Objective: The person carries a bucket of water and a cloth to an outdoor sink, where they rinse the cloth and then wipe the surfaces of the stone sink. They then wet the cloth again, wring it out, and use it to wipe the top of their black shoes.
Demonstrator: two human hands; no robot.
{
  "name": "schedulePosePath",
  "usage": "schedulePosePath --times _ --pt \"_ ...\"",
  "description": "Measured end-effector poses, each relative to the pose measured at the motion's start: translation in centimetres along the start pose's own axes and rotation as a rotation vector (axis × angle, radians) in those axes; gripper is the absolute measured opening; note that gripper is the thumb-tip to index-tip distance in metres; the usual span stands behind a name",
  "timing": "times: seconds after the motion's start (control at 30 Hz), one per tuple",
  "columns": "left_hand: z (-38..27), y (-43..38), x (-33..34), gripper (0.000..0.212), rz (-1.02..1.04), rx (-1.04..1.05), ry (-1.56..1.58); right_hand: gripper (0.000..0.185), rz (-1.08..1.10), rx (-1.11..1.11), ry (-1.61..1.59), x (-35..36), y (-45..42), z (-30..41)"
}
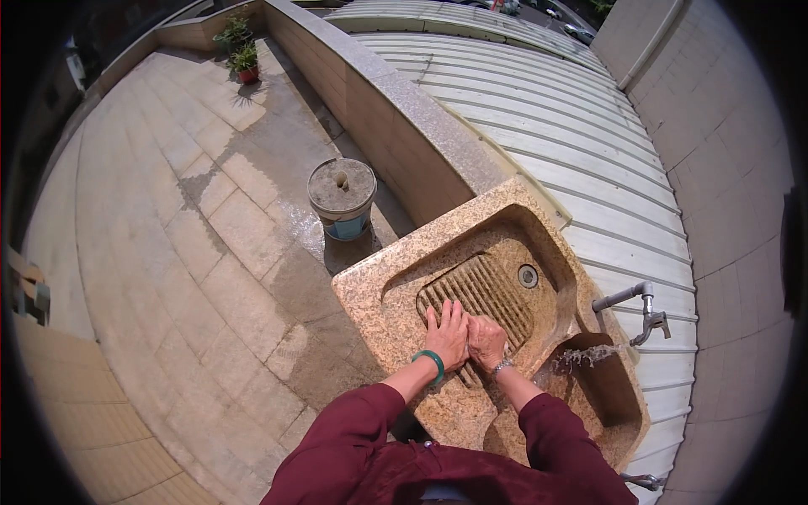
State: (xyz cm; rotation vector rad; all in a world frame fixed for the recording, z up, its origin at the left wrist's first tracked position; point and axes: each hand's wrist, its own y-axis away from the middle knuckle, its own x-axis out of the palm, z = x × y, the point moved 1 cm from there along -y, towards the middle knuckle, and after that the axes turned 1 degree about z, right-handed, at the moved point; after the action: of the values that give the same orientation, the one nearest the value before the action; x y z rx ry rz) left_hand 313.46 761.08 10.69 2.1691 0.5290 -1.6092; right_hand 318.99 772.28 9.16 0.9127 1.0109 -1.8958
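My left hand [449,341] lies palm down with its fingers stretched out over the ridged washboard [483,290] of a speckled stone sink [363,297]. A green bangle [432,365] circles the left wrist. Right against it, my right hand [487,341] is curled into a fist on the ridges. Whitish bits of something small show at both edges of that fist; the hand hides the rest, so its kind is unclear. The right wrist wears a metal band [502,366]. Beyond the ridges sits a round drain [528,276].
Water pours from a tap [650,322] into the deeper basin [609,385] on the right. A second tap [644,481] is at the lower right. A lidded bucket [343,196] stands on partly wet paving beside a low wall [385,107]. Potted plants [245,60] are farther off.
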Motion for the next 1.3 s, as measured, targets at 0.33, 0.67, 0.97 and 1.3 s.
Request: schedulePosePath --times 0.33,0.67,0.97,1.3 --pt "0.8 0.0 2.0 0.068 0.034 -0.021 -0.009 0.024 0.068 -0.033 -0.086 -1.2 -0.1 2.5" --pt "-0.1 -1.0 0.4 0.075 0.043 -0.011 0.018 0.031 0.067 0.173 0.071 0.0 -4.1 -0.7" --pt "-1.2 -1.3 -0.2 0.077 0.067 -0.004 0.044 0.035 0.045 0.199 0.093 0.4 -4.9 -3.0" --pt "0.3 1.3 -1.2 0.057 0.051 0.073 0.200 0.039 -0.080 0.446 -0.238 -7.5 2.1 -0.9"
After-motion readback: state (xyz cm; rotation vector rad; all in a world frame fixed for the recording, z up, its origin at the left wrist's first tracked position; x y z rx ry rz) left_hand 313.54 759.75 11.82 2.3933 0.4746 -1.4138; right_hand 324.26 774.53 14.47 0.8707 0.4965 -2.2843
